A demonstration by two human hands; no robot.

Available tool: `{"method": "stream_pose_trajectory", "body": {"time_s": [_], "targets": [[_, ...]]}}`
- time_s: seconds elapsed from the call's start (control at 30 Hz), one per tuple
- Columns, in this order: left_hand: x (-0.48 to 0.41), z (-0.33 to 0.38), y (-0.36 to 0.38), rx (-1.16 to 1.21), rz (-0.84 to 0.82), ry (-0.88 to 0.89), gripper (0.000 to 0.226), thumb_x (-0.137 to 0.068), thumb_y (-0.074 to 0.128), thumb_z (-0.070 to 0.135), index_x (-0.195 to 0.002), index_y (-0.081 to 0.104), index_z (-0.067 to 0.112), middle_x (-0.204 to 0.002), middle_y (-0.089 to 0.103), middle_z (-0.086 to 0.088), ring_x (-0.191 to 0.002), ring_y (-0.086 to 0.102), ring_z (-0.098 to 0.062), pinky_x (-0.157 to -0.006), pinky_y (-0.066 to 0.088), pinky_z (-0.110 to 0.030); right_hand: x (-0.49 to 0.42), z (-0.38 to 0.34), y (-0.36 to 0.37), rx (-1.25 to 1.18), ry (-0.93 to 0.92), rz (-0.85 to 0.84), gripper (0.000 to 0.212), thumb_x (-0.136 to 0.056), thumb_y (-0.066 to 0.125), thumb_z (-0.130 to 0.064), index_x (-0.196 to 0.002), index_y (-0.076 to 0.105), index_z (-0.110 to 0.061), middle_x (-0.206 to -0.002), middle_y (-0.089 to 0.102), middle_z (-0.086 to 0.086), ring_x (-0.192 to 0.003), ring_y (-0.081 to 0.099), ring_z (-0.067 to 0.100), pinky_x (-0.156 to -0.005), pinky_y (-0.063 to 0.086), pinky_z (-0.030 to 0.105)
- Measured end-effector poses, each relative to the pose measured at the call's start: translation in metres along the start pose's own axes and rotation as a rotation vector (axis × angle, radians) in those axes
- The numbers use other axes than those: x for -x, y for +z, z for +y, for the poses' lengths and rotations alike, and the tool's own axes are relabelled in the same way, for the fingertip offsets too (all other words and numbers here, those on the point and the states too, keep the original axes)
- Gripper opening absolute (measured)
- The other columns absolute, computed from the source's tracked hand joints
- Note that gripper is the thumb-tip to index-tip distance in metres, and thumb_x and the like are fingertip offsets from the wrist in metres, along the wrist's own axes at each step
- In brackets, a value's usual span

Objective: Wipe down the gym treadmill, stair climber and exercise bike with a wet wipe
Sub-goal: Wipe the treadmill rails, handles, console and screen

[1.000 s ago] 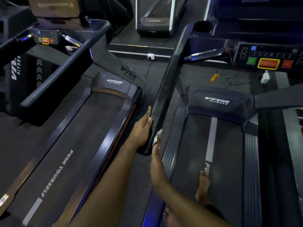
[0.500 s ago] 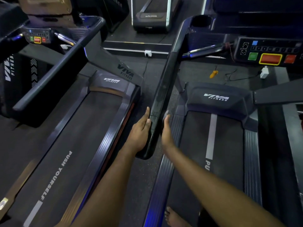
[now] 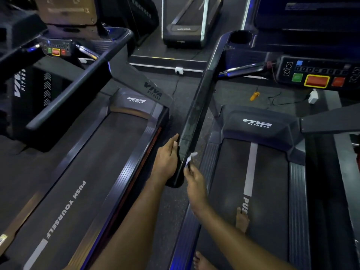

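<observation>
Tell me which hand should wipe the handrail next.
Right: the right hand pinches the wipe beside the handrail; the left hand only rests flat against its other side.

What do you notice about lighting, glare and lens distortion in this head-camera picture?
Head view: dim, with faint reflections on the long glossy black handrail; head view: the wide lens splays the left grey treadmill belt outward; head view: the small white wet wipe looks softly blurred.

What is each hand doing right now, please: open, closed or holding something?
Left hand: open, straight fingers resting against the handrail.
Right hand: pinching the wet wipe beside the handrail.
</observation>
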State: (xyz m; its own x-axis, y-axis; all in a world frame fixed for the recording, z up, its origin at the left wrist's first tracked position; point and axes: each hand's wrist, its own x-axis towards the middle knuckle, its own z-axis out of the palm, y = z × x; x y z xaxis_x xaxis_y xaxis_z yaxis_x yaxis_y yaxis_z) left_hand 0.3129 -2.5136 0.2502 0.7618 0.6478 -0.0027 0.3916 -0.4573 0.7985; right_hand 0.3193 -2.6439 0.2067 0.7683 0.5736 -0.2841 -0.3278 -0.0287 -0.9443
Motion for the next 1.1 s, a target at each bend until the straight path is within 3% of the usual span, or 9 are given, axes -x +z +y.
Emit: {"method": "stream_pose_trajectory", "body": {"time_s": [0.13,0.23,0.37,0.5,0.63,0.83,0.93,1.0,1.1], "targets": [[0.021,-0.006,-0.005,0.081,0.151,-0.002,0.031,-0.11,0.037,0.024,-0.126,0.062,0.015,-0.105,0.07,0.008,-0.095,0.064,0.009,-0.082,0.049,-0.016,0.021,-0.018,0.003,0.321,-0.192,0.197,0.036,-0.101,0.063,-0.025,-0.135,0.064,-0.014,-0.095,0.067,-0.034,-0.096,0.062,-0.017,-0.087,0.054,0.014],[0.039,-0.013,-0.012,0.161,0.181,-0.038,0.03,-0.11,0.037,0.021,-0.125,0.062,0.016,-0.108,0.07,0.003,-0.098,0.066,0.004,-0.085,0.052,-0.02,0.025,-0.03,0.005,0.417,-0.27,0.283,0.014,-0.098,0.067,-0.015,-0.106,0.077,-0.011,-0.069,0.062,-0.029,-0.07,0.063,-0.013,-0.07,0.058,0.024],[0.059,-0.012,-0.022,0.284,0.125,0.0,0.027,-0.107,0.041,0.019,-0.12,0.064,0.027,-0.11,0.068,0.015,-0.105,0.064,0.004,-0.086,0.048,-0.013,0.023,-0.047,-0.005,0.428,-0.282,0.344,0.019,-0.089,0.063,0.0,-0.091,0.079,-0.011,-0.072,0.072,-0.009,-0.062,0.062,-0.003,-0.062,0.048,0.016],[0.068,-0.004,-0.039,0.427,0.019,0.022,0.041,-0.087,0.049,0.017,-0.124,0.062,0.031,-0.121,0.069,0.011,-0.115,0.064,-0.005,-0.095,0.051,-0.021,0.011,-0.069,-0.012,0.343,-0.341,0.13,0.02,-0.091,0.062,0.0,-0.081,0.072,-0.014,-0.074,0.071,-0.009,-0.069,0.06,0.001,-0.065,0.047,0.021],[0.071,0.006,-0.052,0.398,-0.066,0.067,0.023,-0.084,0.057,0.019,-0.104,0.066,0.029,-0.094,0.071,0.008,-0.085,0.066,-0.007,-0.07,0.053,-0.023,-0.008,-0.079,-0.008,0.269,-0.33,-0.045,0.008,-0.093,0.066,-0.001,-0.093,0.067,-0.009,-0.085,0.071,-0.004,-0.08,0.065,0.004,-0.074,0.054,0.022],[0.067,-0.003,-0.068,0.087,0.33,-0.012,0.024,-0.086,0.06,0.009,-0.073,0.041,0.01,-0.063,0.045,0.004,-0.058,0.037,-0.007,-0.05,0.03,-0.023,-0.031,-0.071,-0.01,0.305,-0.293,0.091,0.015,-0.091,0.071,-0.006,-0.102,0.067,-0.017,-0.095,0.073,-0.004,-0.087,0.066,-0.001,-0.08,0.052,0.021],[0.069,-0.013,-0.064,0.01,0.331,-0.105,0.012,-0.094,0.057,0.008,-0.085,0.049,0.01,-0.066,0.054,0.0,-0.059,0.047,-0.018,-0.052,0.036,-0.032,-0.041,-0.068,-0.019,0.274,-0.242,0.268,0.012,-0.093,0.069,-0.011,-0.101,0.065,-0.019,-0.092,0.068,-0.009,-0.085,0.064,-0.003,-0.077,0.049,0.022],[0.072,-0.011,-0.046,0.011,0.159,-0.06,0.012,-0.101,0.054,0.011,-0.109,0.061,0.016,-0.092,0.071,-0.003,-0.083,0.066,-0.023,-0.07,0.051,-0.034,-0.052,-0.067,-0.023,0.272,-0.194,0.319,0.013,-0.095,0.067,-0.015,-0.107,0.063,-0.019,-0.097,0.066,-0.01,-0.096,0.066,0.012,-0.074,0.044,0.015],[0.094,-0.007,-0.016,0.081,0.074,-0.04,0.043,-0.105,0.046,0.016,-0.145,0.052,0.032,-0.124,0.066,0.02,-0.108,0.06,0.007,-0.087,0.043,-0.007,-0.062,-0.063,-0.02,0.273,-0.13,0.292,0.026,-0.1,0.061,-0.027,-0.125,0.058,-0.019,-0.115,0.065,-0.004,-0.106,0.062,0.016,-0.075,0.04,0.014]]}}
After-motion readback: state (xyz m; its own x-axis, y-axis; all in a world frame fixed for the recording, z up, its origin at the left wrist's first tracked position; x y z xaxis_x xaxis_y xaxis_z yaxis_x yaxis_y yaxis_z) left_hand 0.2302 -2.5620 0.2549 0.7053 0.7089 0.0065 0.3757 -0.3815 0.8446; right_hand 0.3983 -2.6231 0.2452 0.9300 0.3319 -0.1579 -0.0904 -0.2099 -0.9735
